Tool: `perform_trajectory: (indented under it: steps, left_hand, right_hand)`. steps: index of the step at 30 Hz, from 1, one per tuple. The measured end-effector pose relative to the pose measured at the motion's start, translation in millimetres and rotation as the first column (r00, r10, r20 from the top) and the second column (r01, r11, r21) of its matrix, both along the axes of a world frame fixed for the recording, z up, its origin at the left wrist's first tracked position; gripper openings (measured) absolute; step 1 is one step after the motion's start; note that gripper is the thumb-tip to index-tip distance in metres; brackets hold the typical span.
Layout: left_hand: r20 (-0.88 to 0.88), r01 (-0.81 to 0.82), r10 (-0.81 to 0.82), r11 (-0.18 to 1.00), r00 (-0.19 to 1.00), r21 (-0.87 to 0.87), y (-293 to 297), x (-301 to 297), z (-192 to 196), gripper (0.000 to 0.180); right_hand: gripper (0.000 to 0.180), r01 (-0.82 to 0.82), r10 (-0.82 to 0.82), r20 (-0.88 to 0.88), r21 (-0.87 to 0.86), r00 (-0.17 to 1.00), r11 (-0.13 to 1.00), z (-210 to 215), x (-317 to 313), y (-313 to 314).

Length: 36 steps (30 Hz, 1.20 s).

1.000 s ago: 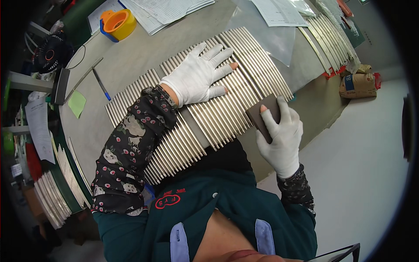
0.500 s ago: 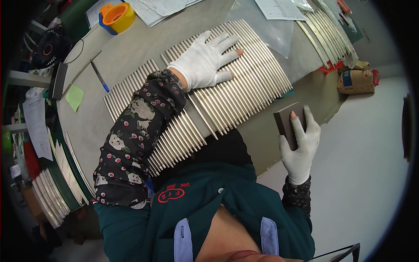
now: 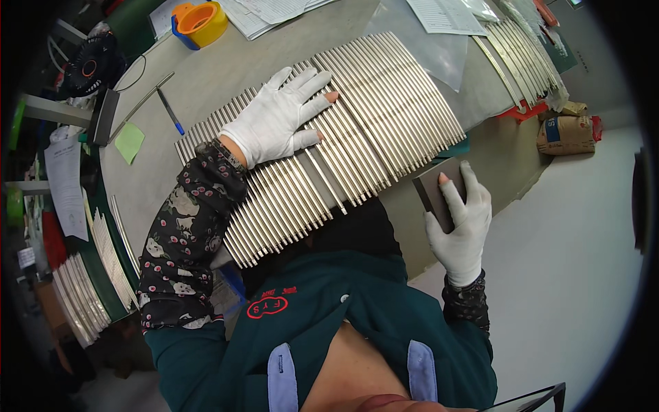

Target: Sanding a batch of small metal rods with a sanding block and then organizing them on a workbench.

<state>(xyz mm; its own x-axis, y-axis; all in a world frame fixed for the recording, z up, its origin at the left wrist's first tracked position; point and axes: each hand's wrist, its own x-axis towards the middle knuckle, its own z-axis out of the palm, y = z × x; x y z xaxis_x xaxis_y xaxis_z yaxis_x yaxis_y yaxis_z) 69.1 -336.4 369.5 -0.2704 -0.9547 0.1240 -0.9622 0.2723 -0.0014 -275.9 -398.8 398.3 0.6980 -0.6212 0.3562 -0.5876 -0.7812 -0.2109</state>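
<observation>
A row of slim silvery metal rods (image 3: 405,103) lies side by side on the grey table, with a gap between groups near the middle. My left hand (image 3: 278,117), in a white glove with some bare fingertips, rests flat across the left part of the row with its fingers spread. Off the table's near edge, to the right, my gloved right hand (image 3: 461,233) grips a dark grey rectangular block (image 3: 431,188). That block is held apart from the rods. Part of its far side is hidden by my fingers.
More metal rods lie at the far right (image 3: 525,65) and lower left (image 3: 81,295). Tape in a yellow dispenser (image 3: 206,27), papers (image 3: 268,10), a pen (image 3: 170,111), a green note (image 3: 129,143) and a black fan (image 3: 89,67) surround the row. A brown sack (image 3: 566,135) stands right.
My left hand has slid left and slightly nearer along the rods. A gap in the row has opened further right. My right hand has shifted slightly left with the block.
</observation>
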Motion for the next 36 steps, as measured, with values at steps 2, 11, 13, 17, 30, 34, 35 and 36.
perform_trajectory:
  steps: [2,11,13,17,30,34,35,36]
  left_hand:
    - [0.01,0.001,-0.001,1.0,1.0,-0.004,6,3,-1,0.068]
    - [0.038,-0.035,0.035,0.999,0.999,-0.012,-2,-5,-1,0.066]
    - [0.044,-0.041,0.042,0.999,0.998,-0.013,-9,-6,-4,0.067]
    - [-0.031,-0.075,0.07,0.973,0.997,-0.217,-10,-7,-6,0.067]
    - [-0.02,-0.128,0.129,0.991,0.991,0.036,119,29,0,0.071]
    - [0.076,-0.194,0.191,0.98,0.979,0.038,103,14,1,0.069]
    - [0.092,-0.199,0.195,0.979,0.977,0.04,94,11,2,0.069]
    - [0.072,-0.192,0.19,0.981,0.979,0.018,86,8,0,0.068]
  right_hand:
    - [0.06,-0.004,0.004,-0.002,0.021,1.0,1.0,1,0,1]
    - [0.065,-0.027,0.027,-0.001,0.007,1.0,1.0,-3,-3,1]
    - [0.065,-0.037,0.037,-0.002,0.008,0.999,0.999,-4,-2,1]
    - [0.067,-0.052,0.052,0.021,0.011,0.998,0.999,-1,-2,2]
    - [0.069,-0.087,0.091,0.048,-0.068,0.995,0.994,-5,0,-12]
    - [0.07,-0.132,0.135,0.048,-0.067,0.99,0.989,-4,6,-11]
    - [0.07,-0.137,0.14,0.046,-0.067,0.989,0.988,-1,7,-10]
    - [0.07,-0.142,0.145,0.047,-0.066,0.988,0.988,-1,8,-8]
